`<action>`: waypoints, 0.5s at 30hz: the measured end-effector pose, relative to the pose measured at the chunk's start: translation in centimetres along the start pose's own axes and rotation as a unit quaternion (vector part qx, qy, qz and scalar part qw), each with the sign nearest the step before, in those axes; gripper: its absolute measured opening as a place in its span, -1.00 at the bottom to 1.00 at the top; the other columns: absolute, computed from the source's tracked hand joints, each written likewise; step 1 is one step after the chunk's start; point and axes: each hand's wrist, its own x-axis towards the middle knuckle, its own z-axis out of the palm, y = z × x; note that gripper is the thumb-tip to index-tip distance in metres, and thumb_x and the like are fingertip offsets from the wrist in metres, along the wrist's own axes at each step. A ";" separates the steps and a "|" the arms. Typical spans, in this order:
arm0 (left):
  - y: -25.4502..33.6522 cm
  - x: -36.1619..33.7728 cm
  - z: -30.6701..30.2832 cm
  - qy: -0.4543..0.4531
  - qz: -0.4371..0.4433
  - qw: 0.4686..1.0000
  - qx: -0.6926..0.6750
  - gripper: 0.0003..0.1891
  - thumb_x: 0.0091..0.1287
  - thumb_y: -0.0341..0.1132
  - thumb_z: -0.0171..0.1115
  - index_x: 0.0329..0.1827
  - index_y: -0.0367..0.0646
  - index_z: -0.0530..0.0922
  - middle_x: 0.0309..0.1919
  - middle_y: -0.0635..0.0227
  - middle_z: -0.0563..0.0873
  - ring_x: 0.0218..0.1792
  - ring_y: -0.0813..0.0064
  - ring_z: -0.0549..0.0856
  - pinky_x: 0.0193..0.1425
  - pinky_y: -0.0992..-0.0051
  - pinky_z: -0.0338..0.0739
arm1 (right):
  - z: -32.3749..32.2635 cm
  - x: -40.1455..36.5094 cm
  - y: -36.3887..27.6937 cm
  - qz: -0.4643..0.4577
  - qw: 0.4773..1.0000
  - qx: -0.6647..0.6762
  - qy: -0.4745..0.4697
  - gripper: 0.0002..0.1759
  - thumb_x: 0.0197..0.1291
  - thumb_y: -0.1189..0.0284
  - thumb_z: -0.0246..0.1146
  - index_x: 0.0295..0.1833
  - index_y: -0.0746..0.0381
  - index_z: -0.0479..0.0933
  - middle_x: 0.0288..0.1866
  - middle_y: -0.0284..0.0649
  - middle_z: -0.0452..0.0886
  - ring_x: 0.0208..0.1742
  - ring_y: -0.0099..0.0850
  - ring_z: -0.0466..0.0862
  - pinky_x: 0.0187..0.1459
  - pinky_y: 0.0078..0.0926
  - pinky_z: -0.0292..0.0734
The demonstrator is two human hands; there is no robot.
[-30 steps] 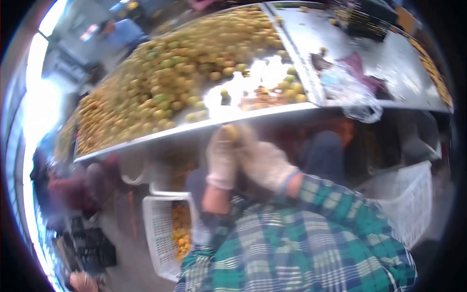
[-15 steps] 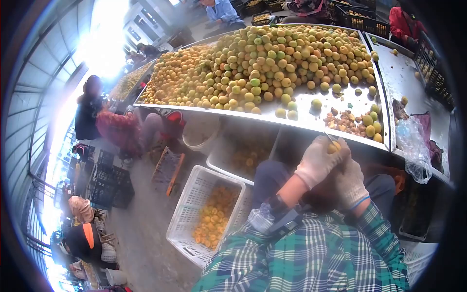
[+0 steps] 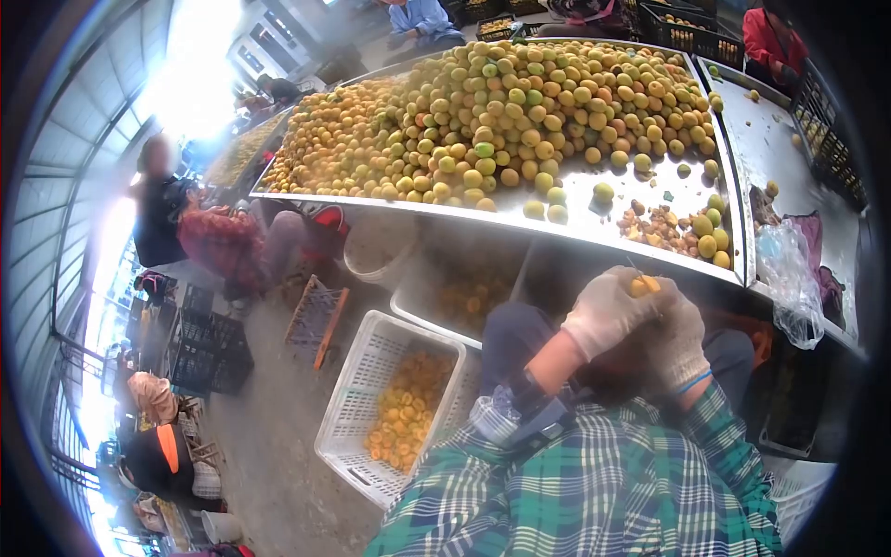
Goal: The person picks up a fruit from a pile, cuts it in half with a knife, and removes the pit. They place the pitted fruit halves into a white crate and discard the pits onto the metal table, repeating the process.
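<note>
Both gloved hands meet above my lap, just below the front edge of the metal table [image 3: 594, 239]. My left hand [image 3: 608, 311] and my right hand [image 3: 676, 339] are closed around a small orange-yellow fruit [image 3: 644, 285]. A thin blade-like tip shows beside the fruit; its handle is hidden, and which hand holds it is hard to make out. On the table lies a large heap of yellow-green fruit [image 3: 520, 111]. Brown pits [image 3: 657, 228] are piled near the table's front right corner, beside several loose fruits [image 3: 707, 243].
A white crate [image 3: 348, 408] with split orange fruit stands on the floor at left, beside another white bin [image 3: 436, 320]. A wooden stool [image 3: 316, 320] and black crates [image 3: 212, 353] stand farther left. Clear plastic bag [image 3: 789, 278] at right. Other people sit around.
The fruit between my hands now shows more of its orange surface, and the hands have turned slightly around it. The view has shifted a little.
</note>
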 end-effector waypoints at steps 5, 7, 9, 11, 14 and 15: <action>-0.8 0.0 0.4 0.049 0.116 0.976 0.178 -0.41 0.12 0.00 0.50 0.02 -0.32 0.59 -0.25 0.28 0.61 -0.18 0.55 0.63 -0.06 0.54 0.56 | 0.1 0.3 0.4 0.031 0.997 -0.069 -0.028 -0.73 0.00 0.43 0.34 -0.14 0.17 0.52 -0.31 -0.12 0.64 -0.20 -0.09 0.68 -0.19 -0.24 0.60; -1.9 0.3 1.3 0.100 0.156 0.982 0.034 -0.45 0.16 -0.07 0.49 0.06 -0.30 0.58 -0.22 0.27 0.62 -0.16 0.55 0.63 -0.04 0.58 0.57 | 0.4 0.2 0.7 0.048 0.996 -0.070 -0.034 -0.73 -0.01 0.43 0.34 -0.14 0.16 0.53 -0.31 -0.12 0.64 -0.20 -0.09 0.68 -0.19 -0.24 0.60; -1.9 0.2 1.4 0.067 0.120 0.989 -0.053 -0.48 0.18 -0.10 0.47 0.07 -0.30 0.58 -0.21 0.27 0.63 -0.16 0.55 0.63 -0.03 0.59 0.57 | 0.7 -0.1 1.1 -0.006 0.999 0.034 0.018 -0.74 -0.02 0.42 0.36 -0.17 0.16 0.53 -0.31 -0.13 0.64 -0.21 -0.10 0.68 -0.20 -0.24 0.60; -1.6 0.0 1.3 0.032 0.084 0.986 -0.139 -0.51 0.20 -0.14 0.46 0.07 -0.30 0.58 -0.19 0.27 0.64 -0.16 0.55 0.63 -0.03 0.59 0.57 | 0.4 -0.1 1.1 -0.012 1.000 0.007 0.010 -0.75 -0.02 0.40 0.36 -0.19 0.16 0.53 -0.32 -0.14 0.64 -0.22 -0.11 0.68 -0.22 -0.25 0.60; -0.8 -0.5 1.0 -0.009 0.039 0.992 -0.118 -0.48 0.18 -0.07 0.46 0.05 -0.29 0.60 -0.15 0.21 0.68 -0.14 0.50 0.67 0.00 0.54 0.58 | 0.3 0.0 1.4 -0.014 0.998 -0.059 -0.005 -0.77 0.00 0.34 0.35 -0.23 0.16 0.52 -0.34 -0.16 0.63 -0.24 -0.12 0.67 -0.25 -0.25 0.60; -0.7 -0.5 1.1 0.011 0.059 0.998 -0.002 -0.44 0.16 0.01 0.45 0.02 -0.29 0.61 -0.16 0.17 0.70 -0.15 0.42 0.70 -0.01 0.50 0.59 | 0.3 -0.1 1.5 -0.007 0.995 -0.096 -0.013 -0.78 0.02 0.32 0.33 -0.25 0.16 0.51 -0.35 -0.17 0.62 -0.26 -0.12 0.67 -0.27 -0.26 0.60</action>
